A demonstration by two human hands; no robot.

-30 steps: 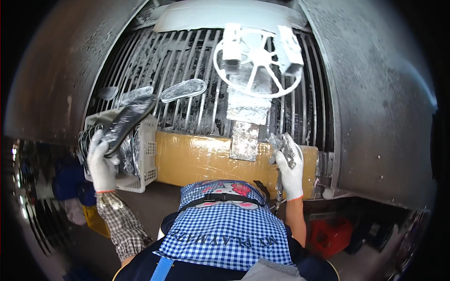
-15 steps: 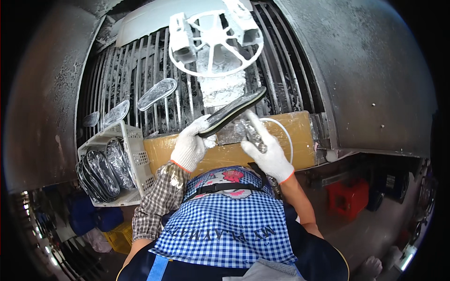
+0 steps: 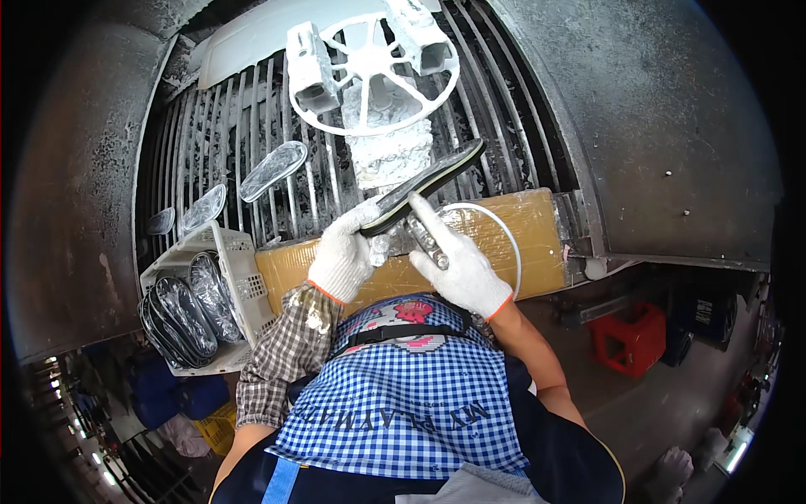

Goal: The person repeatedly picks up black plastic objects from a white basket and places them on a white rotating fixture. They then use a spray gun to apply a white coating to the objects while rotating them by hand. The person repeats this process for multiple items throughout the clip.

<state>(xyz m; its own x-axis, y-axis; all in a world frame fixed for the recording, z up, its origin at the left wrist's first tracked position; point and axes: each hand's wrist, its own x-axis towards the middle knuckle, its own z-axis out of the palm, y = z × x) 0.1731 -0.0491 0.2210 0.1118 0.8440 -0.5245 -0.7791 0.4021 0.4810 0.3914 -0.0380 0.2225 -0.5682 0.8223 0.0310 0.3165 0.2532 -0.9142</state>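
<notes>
My left hand [image 3: 342, 256], in a white knit glove, is closed on the near end of a dark shoe sole [image 3: 437, 178] with a pale line along its edge. The sole slants up to the right over the bars. My right hand [image 3: 464, 273], gloved too, grips a metal spray gun [image 3: 426, 244] just below the sole. Its index finger stretches forward close to the sole's lower edge; whether it touches cannot be made out. A white hose [image 3: 514, 252] curves beside the right hand. Part of the gun is hidden by the fingers.
Ahead stands a white-coated spoked wheel [image 3: 369, 60] with two box-shaped holders. Three soles [image 3: 274, 171] lie on the metal grate [image 3: 290, 197] at left. A white crate [image 3: 243, 267] holds several film-covered soles. Dark metal walls [image 3: 646, 160] flank both sides; a tan board [image 3: 537, 239] edges the front.
My right hand with the spray gun has moved slightly left, and its finger has come up closer to the sole. The sole has shifted a little up and right at its far end.
</notes>
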